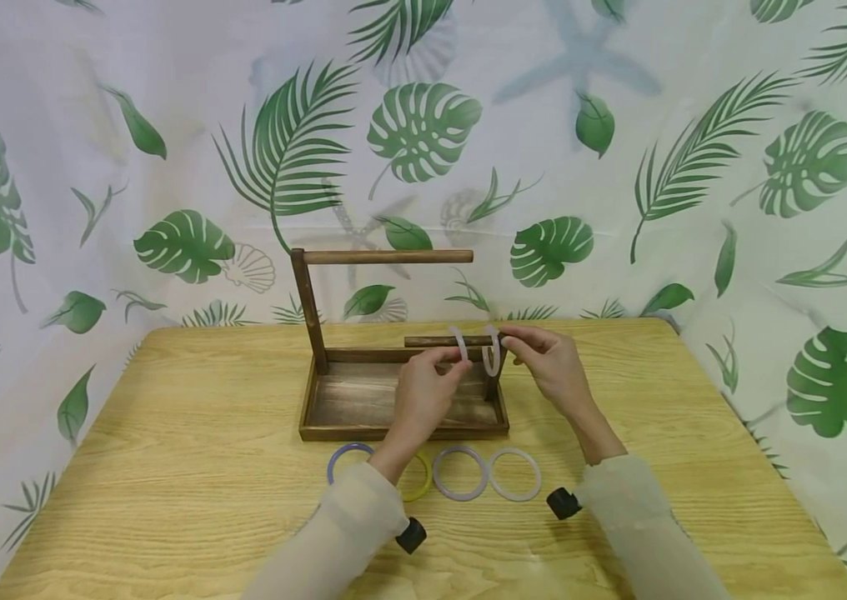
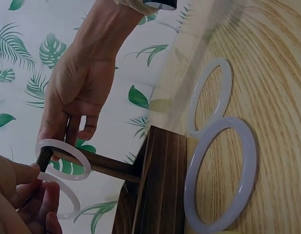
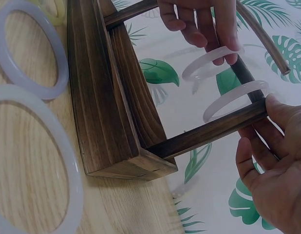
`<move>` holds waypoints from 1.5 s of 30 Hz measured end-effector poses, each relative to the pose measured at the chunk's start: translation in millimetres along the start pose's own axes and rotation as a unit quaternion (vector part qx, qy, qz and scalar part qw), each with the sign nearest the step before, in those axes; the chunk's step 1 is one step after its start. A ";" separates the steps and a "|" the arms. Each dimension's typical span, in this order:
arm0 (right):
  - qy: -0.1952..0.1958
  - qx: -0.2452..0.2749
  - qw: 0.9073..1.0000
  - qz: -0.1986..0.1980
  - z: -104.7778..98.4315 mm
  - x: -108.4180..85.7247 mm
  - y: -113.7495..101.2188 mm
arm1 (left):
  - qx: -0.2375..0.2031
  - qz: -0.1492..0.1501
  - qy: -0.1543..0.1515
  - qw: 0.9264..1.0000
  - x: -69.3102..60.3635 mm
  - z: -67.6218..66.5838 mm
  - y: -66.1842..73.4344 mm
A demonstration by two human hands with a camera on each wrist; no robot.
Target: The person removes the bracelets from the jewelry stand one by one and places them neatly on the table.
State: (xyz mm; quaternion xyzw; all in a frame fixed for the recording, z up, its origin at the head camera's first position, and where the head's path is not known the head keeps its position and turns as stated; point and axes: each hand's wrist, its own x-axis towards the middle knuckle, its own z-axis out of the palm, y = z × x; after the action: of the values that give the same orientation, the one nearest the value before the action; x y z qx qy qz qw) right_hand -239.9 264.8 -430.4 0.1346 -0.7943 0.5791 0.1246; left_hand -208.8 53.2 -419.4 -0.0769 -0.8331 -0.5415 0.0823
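A dark wooden stand [image 1: 401,433] has a tray base, an upper bar [image 1: 389,257] and a lower bar [image 1: 427,342] that juts left from a short post. Two pale, whitish bangles hang around the lower bar. My left hand [image 1: 423,390] pinches the left bangle [image 3: 201,61] between thumb and fingers. The other bangle [image 3: 233,96] hangs close to the post, apart from the first. At the top of that post, my right hand [image 1: 554,371] grips the stand's corner, thumb on the near side and fingers behind in the right wrist view.
In front of the stand, a blue bangle [image 1: 331,463], a yellow bangle [image 1: 427,477], a lavender bangle [image 1: 461,497] and a white bangle [image 1: 516,497] lie in a row on the wooden table [image 1: 191,467]. My left forearm partly covers the blue and yellow ones. Leaf-patterned cloth surrounds the table.
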 end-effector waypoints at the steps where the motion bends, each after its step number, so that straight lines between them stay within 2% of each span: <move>1: 0.000 0.001 1.000 0.000 0.2 0.0 0.0 | 0.000 0.000 0.000 1.000 0.1 0.6 0.0; 7: -0.002 0.002 1.000 0.002 0.4 0.1 0.2 | -0.011 0.004 0.003 1.000 1.2 3.1 -2.1; 13: -0.003 0.001 1.000 0.008 1.1 0.4 -3.8 | -0.051 0.006 0.005 0.999 1.9 5.0 -5.3; 21: -0.009 -0.010 1.000 -0.002 2.8 -7.9 -37.9 | -0.065 -0.006 0.010 0.998 0.4 4.1 -3.7; 28: 0.002 -0.001 1.000 -0.001 1.4 0.1 -0.4 | -0.068 -0.013 0.015 0.998 -1.3 1.3 -3.0; 30: 0.002 -0.003 1.000 0.004 1.4 -0.3 -1.6 | -0.065 -0.014 0.016 0.998 -1.4 1.2 -3.7; 33: -0.003 -0.007 1.000 0.007 1.8 -2.2 -7.7 | -0.067 -0.018 0.018 0.997 -1.9 0.8 -5.6; 40: -0.013 -0.015 1.000 0.003 3.7 -10.6 -40.7 | -0.070 -0.024 0.025 0.997 -3.2 -1.0 -7.9; 45: -0.012 -0.013 1.000 0.003 3.8 -11.5 -43.4 | -0.063 -0.025 0.027 0.997 -4.4 -2.8 -7.9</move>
State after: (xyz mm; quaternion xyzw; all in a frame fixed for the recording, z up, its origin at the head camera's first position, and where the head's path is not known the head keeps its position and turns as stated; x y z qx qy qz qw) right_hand -213.8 249.3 -397.1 0.1377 -0.8038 0.5672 0.1150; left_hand -206.1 47.3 -426.4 -0.0463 -0.7966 -0.5965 0.0863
